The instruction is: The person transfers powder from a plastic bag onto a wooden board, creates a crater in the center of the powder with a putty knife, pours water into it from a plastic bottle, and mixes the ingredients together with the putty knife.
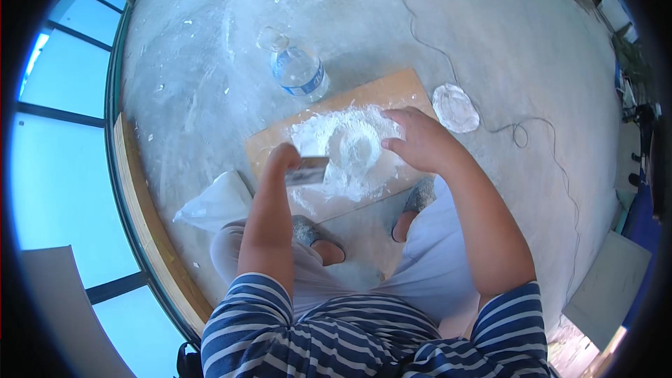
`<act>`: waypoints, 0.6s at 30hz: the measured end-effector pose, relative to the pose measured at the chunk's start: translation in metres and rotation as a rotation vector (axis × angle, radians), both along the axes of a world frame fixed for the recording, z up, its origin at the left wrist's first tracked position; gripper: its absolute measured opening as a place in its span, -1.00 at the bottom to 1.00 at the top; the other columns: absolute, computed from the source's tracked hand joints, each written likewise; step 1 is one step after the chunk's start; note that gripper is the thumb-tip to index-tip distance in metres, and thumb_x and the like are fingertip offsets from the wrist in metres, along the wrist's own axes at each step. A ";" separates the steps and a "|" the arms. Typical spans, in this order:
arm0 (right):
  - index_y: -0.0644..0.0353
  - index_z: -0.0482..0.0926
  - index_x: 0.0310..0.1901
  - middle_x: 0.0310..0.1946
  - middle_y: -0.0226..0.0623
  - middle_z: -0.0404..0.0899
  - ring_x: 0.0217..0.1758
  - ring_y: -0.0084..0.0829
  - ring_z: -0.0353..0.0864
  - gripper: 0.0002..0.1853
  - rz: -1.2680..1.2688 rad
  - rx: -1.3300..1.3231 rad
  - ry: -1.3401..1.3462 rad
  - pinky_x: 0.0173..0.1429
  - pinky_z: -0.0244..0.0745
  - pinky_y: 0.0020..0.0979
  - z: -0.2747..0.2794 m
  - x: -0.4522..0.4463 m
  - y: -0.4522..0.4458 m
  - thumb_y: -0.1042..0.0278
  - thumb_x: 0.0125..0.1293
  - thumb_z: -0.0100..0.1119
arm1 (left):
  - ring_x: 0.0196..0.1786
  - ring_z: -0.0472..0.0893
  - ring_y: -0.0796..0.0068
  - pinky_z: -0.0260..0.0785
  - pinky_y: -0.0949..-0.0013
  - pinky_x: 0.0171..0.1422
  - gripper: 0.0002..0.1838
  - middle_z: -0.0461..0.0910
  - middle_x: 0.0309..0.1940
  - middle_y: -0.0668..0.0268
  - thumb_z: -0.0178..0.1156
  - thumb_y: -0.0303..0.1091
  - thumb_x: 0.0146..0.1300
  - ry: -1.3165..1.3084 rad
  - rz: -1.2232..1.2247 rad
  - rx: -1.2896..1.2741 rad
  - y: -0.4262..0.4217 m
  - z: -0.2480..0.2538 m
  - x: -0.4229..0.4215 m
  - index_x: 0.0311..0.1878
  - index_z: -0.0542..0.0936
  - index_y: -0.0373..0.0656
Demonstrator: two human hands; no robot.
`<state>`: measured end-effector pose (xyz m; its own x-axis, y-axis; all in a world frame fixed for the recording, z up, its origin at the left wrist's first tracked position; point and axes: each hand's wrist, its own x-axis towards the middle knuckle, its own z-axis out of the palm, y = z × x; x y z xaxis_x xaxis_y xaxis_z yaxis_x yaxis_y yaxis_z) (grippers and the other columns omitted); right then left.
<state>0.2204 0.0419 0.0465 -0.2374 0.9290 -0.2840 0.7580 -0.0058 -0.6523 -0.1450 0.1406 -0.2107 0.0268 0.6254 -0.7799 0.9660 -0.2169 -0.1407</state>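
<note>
Closed around one end of a flat, grey, metal-looking blade (306, 170), the grip of the left hand (283, 156) holds it at the near left side of a heap of loose white powder (315, 138). How the fingers wrap the blade's handle end cannot be told, as the back of the hand hides them. The right hand (418, 138) has its thumb and fingers apart, resting at the right edge of the powder, with nothing visibly clamped between them.

The powder lies spread over a flat tan wooden board (413, 88) on the smooth grey concrete floor (350, 24), and has a rounded hollow (359, 148) towards its right side; whether liquid sits in it cannot be told. Just beyond the board stands a clear plastic bottle with a blue label (299, 72). Just off the board's right end lies a rounded, whitish, flat piece (456, 108), near a thin dark cable (420, 40); a crumpled white plastic bag (218, 201) lies to the left.

The blade looks stiff and light, best held by its handle end, clear of the edge. The powder seems soft and crumbly, likely to slump or puff; cupped fingers around its rim suit it better than a pinch.
</note>
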 end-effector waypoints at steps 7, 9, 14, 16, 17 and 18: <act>0.19 0.41 0.34 0.30 0.01 0.41 0.37 -0.05 0.39 -0.39 0.052 0.005 -0.022 0.44 0.29 -0.23 0.002 -0.004 0.002 0.15 0.30 0.25 | 0.21 0.59 0.03 0.41 0.15 0.31 -0.20 0.55 0.24 0.03 0.46 0.12 0.07 -0.155 0.319 0.420 0.019 -0.010 -0.068 0.29 0.51 -0.17; 0.16 0.40 0.35 0.30 0.03 0.40 0.37 -0.03 0.39 -0.37 0.045 -0.037 -0.022 0.43 0.30 -0.24 0.003 -0.007 0.003 0.13 0.29 0.27 | 0.18 0.58 0.18 0.51 0.13 0.12 -0.23 0.52 0.23 -0.07 0.36 0.13 0.20 -0.654 0.782 0.704 0.084 0.024 -0.042 0.31 0.48 -0.25; 0.13 0.38 0.37 0.33 0.04 0.37 0.38 -0.03 0.38 -0.35 0.053 -0.081 -0.046 0.43 0.30 -0.24 0.002 -0.017 0.010 0.10 0.29 0.27 | -0.06 0.63 0.30 0.55 0.22 -0.09 -0.43 0.62 0.04 0.10 0.26 -0.04 0.35 -1.510 1.277 0.687 0.165 0.123 0.034 0.29 0.51 -0.21; 0.13 0.38 0.38 0.33 0.03 0.36 0.38 -0.03 0.38 -0.35 0.050 -0.084 -0.054 0.43 0.30 -0.24 0.002 -0.020 0.011 0.10 0.29 0.26 | -0.13 0.62 0.34 0.55 0.26 -0.15 -0.47 0.62 -0.05 0.16 0.23 -0.08 0.38 -1.421 1.238 0.617 0.184 0.131 0.040 0.29 0.50 -0.19; 0.12 0.36 0.39 0.35 0.03 0.34 0.40 -0.04 0.36 -0.34 0.052 -0.115 -0.064 0.45 0.27 -0.24 0.004 -0.021 0.012 0.08 0.30 0.25 | -0.16 0.61 0.36 0.54 0.29 -0.18 -0.48 0.61 -0.09 0.20 0.22 -0.08 0.38 -1.276 1.181 0.603 0.187 0.133 0.038 0.29 0.50 -0.18; 0.12 0.36 0.39 0.35 0.02 0.35 0.40 -0.05 0.37 -0.34 0.051 -0.116 -0.073 0.44 0.28 -0.22 0.006 -0.022 0.012 0.07 0.30 0.24 | -0.19 0.60 0.38 0.54 0.32 -0.20 -0.49 0.60 -0.14 0.23 0.21 -0.09 0.39 -1.129 1.123 0.587 0.186 0.133 0.038 0.29 0.50 -0.18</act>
